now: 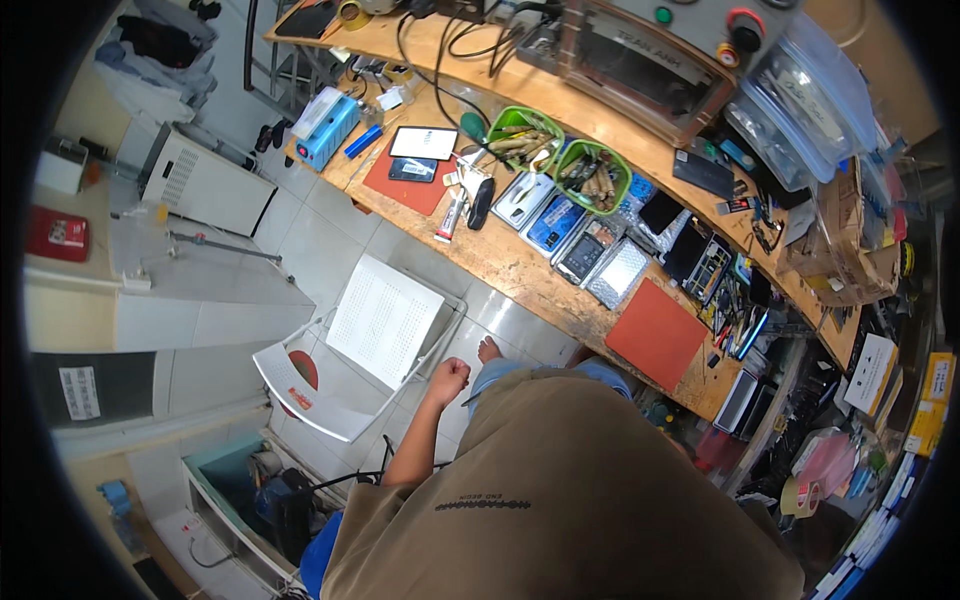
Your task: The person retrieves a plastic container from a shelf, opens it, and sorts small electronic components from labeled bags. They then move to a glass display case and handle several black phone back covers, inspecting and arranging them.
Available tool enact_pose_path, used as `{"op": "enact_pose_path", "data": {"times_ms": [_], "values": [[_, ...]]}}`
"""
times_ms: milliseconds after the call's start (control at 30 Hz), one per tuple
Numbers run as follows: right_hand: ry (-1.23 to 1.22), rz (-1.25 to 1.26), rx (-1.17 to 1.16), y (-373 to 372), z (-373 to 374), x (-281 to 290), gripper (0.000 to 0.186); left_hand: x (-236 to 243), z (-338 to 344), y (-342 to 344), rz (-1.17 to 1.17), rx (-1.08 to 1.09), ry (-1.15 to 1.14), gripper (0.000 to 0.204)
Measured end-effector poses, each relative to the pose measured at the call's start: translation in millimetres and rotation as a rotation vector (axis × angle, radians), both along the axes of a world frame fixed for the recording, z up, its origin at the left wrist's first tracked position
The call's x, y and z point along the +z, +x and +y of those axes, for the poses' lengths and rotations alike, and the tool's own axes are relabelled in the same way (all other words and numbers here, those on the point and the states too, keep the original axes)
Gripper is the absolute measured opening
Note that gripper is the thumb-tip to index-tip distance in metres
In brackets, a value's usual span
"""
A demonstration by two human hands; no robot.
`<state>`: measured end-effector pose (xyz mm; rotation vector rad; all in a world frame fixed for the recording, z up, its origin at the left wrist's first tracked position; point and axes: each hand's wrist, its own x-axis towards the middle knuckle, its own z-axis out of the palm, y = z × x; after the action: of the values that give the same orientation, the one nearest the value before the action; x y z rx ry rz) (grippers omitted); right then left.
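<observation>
My left hand [450,378] hangs beside my blue shorts, its fingers curled; whatever they hold, if anything, is hidden. Nearest it stands a white folding chair [385,320] with a perforated seat. My right hand is out of sight behind my brown shirt [570,470]. Beyond my legs runs a long wooden workbench [520,285] with two orange mats [655,332], phones in trays [555,225], scattered tools, a white tube [449,218] and two green baskets of tools [590,178].
A raised shelf along the back carries a machine [650,70], clear plastic boxes [805,110] and a cardboard box [835,240]. At the left are a white cabinet [200,185] and a tiled counter [240,320]. A teal bin [220,470] sits low at lower left.
</observation>
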<state>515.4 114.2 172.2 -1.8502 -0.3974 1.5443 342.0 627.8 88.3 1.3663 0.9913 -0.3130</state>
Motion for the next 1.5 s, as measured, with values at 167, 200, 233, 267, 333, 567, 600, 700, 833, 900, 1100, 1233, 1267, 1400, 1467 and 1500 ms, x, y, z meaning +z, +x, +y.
{"op": "enact_pose_path", "data": {"times_ms": [167, 200, 233, 267, 333, 567, 600, 700, 833, 900, 1100, 1233, 1267, 1400, 1467, 1500], "values": [[-0.271, -0.134, -0.082, -30.0, 5.1, 1.5, 0.027, -11.9, -14.0, -40.6, 0.072, 0.052, -0.085, 0.011], [-0.292, -0.157, -0.102, -31.5, 8.5, 6.1, 0.027, -16.7, -15.8, -40.6, 0.078, 0.035, -0.071, 0.012], [-0.308, -0.177, -0.12, -33.0, 11.4, 11.5, 0.027, -22.2, -15.5, -37.9, 0.057, 0.026, -0.032, 0.012], [-0.321, -0.193, -0.138, -34.3, 14.2, 16.6, 0.027, -28.1, -15.2, -33.0, 0.051, 0.03, -0.011, 0.012], [-0.345, -0.221, -0.166, -38.2, 17.2, 26.2, 0.028, -40.1, -13.1, -17.0, 0.014, 0.039, 0.026, 0.015], [-0.4, -0.248, -0.224, -57.4, 13.5, 46.2, 0.03, -48.9, -4.9, 62.2, -0.013, -0.178, 0.258, 0.028], [-0.403, -0.249, -0.226, -59.1, 12.2, 48.8, 0.03, -49.2, -6.5, 71.2, 0.003, -0.23, 0.283, 0.029], [-0.408, -0.246, -0.217, -63.3, 9.5, 61.1, 0.03, -64.9, -16.7, 91.4, 0.021, -0.376, 0.254, 0.03], [-0.405, -0.233, -0.176, -69.0, 14.8, 91.4, 0.032, -110.0, -45.4, 94.8, 0.137, -0.56, 0.291, 0.034], [-0.394, -0.233, -0.113, -65.1, 17.4, 112.6, 0.032, -122.9, -56.1, 88.1, 0.131, -0.679, 0.318, 0.034], [-0.445, -0.111, 0.501, -0.3, 17.0, 141.2, 0.034, -78.5, -39.7, 71.7, 0.064, -0.748, 0.222, 0.038], [-0.51, -0.46, 0.447, 27.0, 29.2, 97.0, 0.033, -49.6, -49.0, 74.0, 0.097, -0.915, 0.211, 0.04], [-0.407, -0.524, 0.378, 28.7, 34.0, 81.5, 0.031, -46.5, -55.6, 70.6, 0.084, -0.939, 0.215, 0.039], [-0.154, -0.346, 0.073, 36.6, 41.9, 21.8, 0.031, -50.4, -93.1, 53.6, 0.011, -1.231, 0.558, 0.034], [-0.028, -0.236, -0.025, 46.4, 52.9, -16.0, 0.037, -57.0, -114.7, 42.9, 0.049, -1.341, 0.52, 0.034], [0.047, -0.171, -0.07, 50.3, 60.4, -35.2, 0.041, -61.3, -124.5, 38.9, 0.051, -1.317, 0.446, 0.031]]}}
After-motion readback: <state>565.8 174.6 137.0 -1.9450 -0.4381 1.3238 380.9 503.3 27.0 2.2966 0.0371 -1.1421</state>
